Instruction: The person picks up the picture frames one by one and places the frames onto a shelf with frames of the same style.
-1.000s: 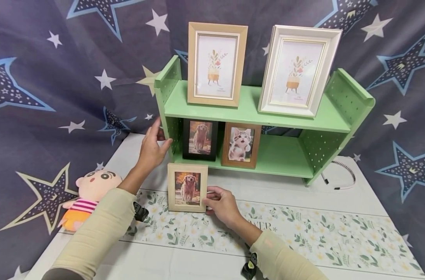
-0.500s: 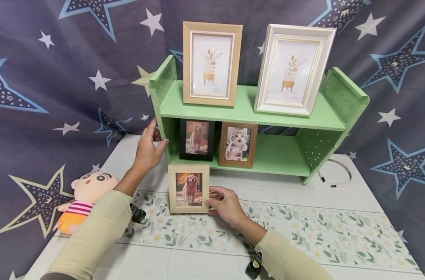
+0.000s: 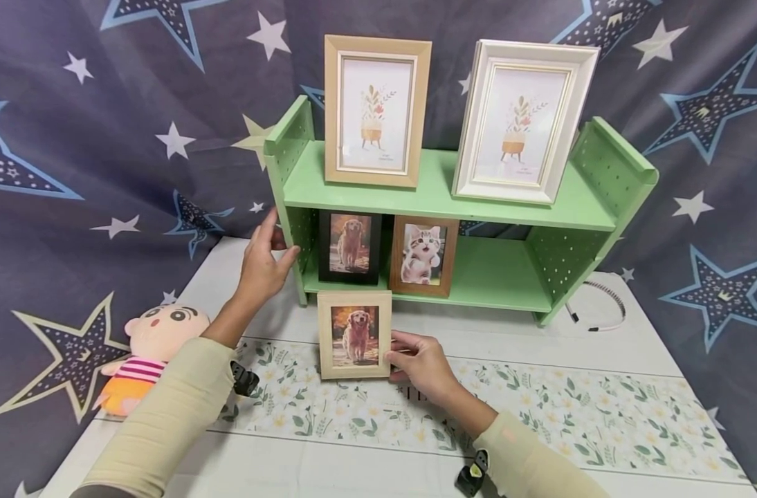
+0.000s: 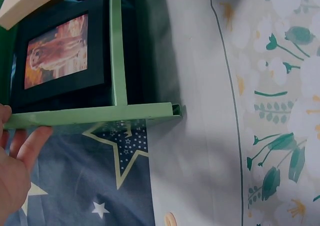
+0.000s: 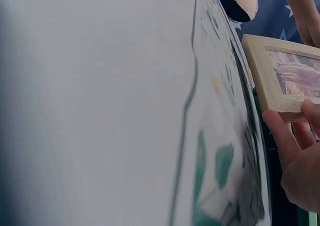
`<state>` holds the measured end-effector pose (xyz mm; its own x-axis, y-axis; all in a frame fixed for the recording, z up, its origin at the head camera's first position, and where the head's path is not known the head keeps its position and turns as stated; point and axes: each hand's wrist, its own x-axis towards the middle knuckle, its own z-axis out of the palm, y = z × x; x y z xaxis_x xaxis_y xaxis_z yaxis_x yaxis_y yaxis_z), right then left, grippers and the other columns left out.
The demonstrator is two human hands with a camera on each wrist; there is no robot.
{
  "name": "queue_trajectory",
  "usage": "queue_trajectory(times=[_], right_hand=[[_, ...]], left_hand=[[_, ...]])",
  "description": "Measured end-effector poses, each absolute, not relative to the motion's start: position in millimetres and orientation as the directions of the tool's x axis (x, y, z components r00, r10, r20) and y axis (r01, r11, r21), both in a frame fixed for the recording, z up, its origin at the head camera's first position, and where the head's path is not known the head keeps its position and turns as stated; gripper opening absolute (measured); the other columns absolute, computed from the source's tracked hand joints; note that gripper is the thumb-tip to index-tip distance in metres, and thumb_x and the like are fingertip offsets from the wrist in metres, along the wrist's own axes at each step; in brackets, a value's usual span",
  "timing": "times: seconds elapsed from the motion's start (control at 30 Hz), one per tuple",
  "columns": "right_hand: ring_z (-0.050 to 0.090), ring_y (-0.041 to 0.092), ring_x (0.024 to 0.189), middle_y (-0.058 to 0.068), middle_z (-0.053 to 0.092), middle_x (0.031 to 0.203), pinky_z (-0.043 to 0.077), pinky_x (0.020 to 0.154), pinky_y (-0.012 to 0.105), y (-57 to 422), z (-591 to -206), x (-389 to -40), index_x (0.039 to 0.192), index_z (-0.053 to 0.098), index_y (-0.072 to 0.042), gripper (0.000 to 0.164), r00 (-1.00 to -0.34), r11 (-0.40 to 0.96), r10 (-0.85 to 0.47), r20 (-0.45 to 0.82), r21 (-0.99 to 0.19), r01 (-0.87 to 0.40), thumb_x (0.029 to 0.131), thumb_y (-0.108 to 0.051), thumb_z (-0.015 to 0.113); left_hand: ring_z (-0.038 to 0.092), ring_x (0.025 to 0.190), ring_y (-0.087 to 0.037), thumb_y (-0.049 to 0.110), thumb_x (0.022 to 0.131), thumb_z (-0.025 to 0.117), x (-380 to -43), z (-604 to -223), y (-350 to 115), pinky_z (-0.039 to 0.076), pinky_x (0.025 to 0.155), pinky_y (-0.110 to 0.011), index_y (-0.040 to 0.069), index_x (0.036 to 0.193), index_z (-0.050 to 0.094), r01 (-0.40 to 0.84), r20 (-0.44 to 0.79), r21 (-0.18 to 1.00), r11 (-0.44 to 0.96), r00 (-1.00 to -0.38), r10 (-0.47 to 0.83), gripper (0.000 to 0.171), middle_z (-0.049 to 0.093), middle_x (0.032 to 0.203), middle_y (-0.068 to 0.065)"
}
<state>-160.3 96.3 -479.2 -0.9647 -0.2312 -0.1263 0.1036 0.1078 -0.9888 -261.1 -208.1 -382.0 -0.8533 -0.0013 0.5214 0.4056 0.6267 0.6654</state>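
My right hand [image 3: 423, 363] pinches the right edge of a pale wood photo frame [image 3: 325, 339] with a dog picture. The frame is held upright in front of the shelf's lower board; the right wrist view shows the thumb on its face. At the left end of the green shelf [image 3: 366, 197], my left hand [image 3: 264, 259] grips the side panel, its thumb at the front edge and fingers on the outer face. On the lower board stand a black photo frame [image 3: 349, 279] with a dog picture and a brown photo frame [image 3: 394, 259] with a kitten picture.
A tan photo frame [image 3: 331, 111] and a white photo frame [image 3: 466, 135] stand on the upper board. A plush doll [image 3: 157, 332] sits at the table's left, and a headband [image 3: 621, 311] lies right of the shelf. A floral strip [image 3: 571, 415] runs across the table.
My right hand has carried the pale wood frame to the right, from below the black frame toward the brown one. The left hand has kept its place on the shelf's side.
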Motion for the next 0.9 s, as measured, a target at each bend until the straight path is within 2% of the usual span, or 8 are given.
queue_trajectory(times=[0.53,0.9], right_hand=[[0.077,0.024,0.087,0.021,0.073,0.115,0.065,0.072,0.041,147,-467,-163,0.140,0.062,-0.005,0.049,-0.983,0.109,-0.128,-0.130,-0.987,0.116,0.092,-0.002,0.072],[0.076,0.015,0.083,0.023,0.073,0.115,0.064,0.075,0.038,185,-454,-161,0.141,0.056,0.005,0.050,-0.992,0.105,-0.073,-0.101,-0.990,0.093,0.093,0.001,0.070]], left_hand=[[0.063,0.102,-0.043,0.000,0.093,0.069,-262,-383,-208,0.050,0.098,-0.055,0.013,0.163,0.026,0.409,0.519,0.671,0.618,-0.855,0.001,0.083,0.059,0.112,-0.026],[0.062,0.103,-0.043,0.002,0.094,0.068,-262,-384,-209,0.049,0.099,-0.055,0.016,0.163,0.025,0.399,0.510,0.674,0.622,-0.860,0.000,0.083,0.059,0.111,-0.026]])
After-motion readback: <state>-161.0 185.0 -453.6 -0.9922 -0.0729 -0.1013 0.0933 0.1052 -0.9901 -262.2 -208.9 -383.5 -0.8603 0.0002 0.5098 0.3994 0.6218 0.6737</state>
